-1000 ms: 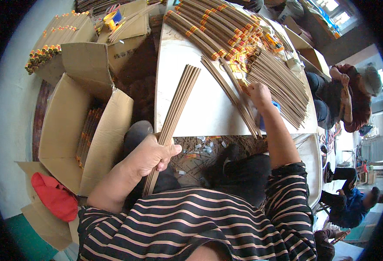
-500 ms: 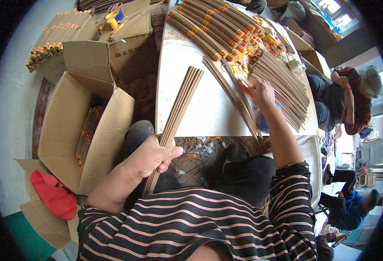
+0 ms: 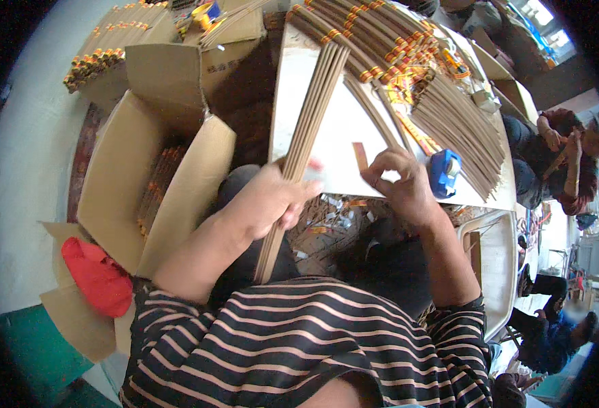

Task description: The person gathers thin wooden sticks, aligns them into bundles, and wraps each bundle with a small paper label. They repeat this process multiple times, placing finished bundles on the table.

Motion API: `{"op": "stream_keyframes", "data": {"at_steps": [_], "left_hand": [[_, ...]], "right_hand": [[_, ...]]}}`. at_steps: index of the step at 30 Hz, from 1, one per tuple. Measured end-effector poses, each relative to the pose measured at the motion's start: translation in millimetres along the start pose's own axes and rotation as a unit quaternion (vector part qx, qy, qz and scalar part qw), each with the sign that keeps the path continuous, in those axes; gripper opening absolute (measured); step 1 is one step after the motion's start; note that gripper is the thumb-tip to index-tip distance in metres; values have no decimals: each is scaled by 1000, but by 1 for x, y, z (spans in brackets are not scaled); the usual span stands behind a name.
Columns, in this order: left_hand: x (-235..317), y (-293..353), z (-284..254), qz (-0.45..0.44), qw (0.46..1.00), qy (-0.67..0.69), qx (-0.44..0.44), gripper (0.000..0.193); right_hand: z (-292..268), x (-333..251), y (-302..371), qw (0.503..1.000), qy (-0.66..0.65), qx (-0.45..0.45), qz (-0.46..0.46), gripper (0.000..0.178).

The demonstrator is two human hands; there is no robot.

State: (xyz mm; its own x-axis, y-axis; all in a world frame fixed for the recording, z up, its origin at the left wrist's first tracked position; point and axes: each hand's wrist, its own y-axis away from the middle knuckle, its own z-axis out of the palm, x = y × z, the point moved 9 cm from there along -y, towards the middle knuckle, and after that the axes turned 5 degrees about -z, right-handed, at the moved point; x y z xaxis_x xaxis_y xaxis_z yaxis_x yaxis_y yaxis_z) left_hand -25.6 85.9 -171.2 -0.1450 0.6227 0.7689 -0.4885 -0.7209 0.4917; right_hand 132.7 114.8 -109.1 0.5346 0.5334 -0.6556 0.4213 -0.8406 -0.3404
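Observation:
My left hand (image 3: 272, 200) is wrapped round a bundle of brown incense sticks (image 3: 318, 95), which slants up over the white table (image 3: 303, 88). Between the fingertips of my right hand (image 3: 408, 187) is pinched a small red-orange paper label (image 3: 360, 156), apart from the bundle. Just right of that hand stands a blue tape dispenser (image 3: 443, 173). Loose incense sticks (image 3: 466, 129) lie in a broad pile at the table's right. A few more sticks (image 3: 371, 109) lie beyond my right hand, beside scattered yellow and red labels (image 3: 402, 88).
Banded bundles (image 3: 360, 34) are stacked at the table's far side. An open cardboard box (image 3: 116, 183) with bundles inside stands left, near a red cloth (image 3: 95, 275). More bundles (image 3: 119, 41) sit at far left. Another person (image 3: 561, 156) sits to the right.
My right hand has come back from the labels toward the table's near edge with a label in its fingers. My left hand and the bundle have risen further over the table.

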Motion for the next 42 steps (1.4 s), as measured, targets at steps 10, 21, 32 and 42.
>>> {"op": "stream_keyframes", "data": {"at_steps": [10, 21, 32, 42], "left_hand": [[9, 7, 42, 6, 996, 42, -73, 15], [-5, 37, 64, 4, 991, -109, -75, 17], [-55, 37, 50, -64, 983, -168, -37, 27], [-73, 34, 54, -80, 984, -152, -44, 19]], "right_hand": [[31, -51, 45, 981, -191, -7, 27, 14], [68, -28, 92, 782, -560, 16, 272, 10], [49, -56, 96, 920, -309, 28, 239, 16], [51, -50, 97, 923, -264, 10, 279, 20]]}}
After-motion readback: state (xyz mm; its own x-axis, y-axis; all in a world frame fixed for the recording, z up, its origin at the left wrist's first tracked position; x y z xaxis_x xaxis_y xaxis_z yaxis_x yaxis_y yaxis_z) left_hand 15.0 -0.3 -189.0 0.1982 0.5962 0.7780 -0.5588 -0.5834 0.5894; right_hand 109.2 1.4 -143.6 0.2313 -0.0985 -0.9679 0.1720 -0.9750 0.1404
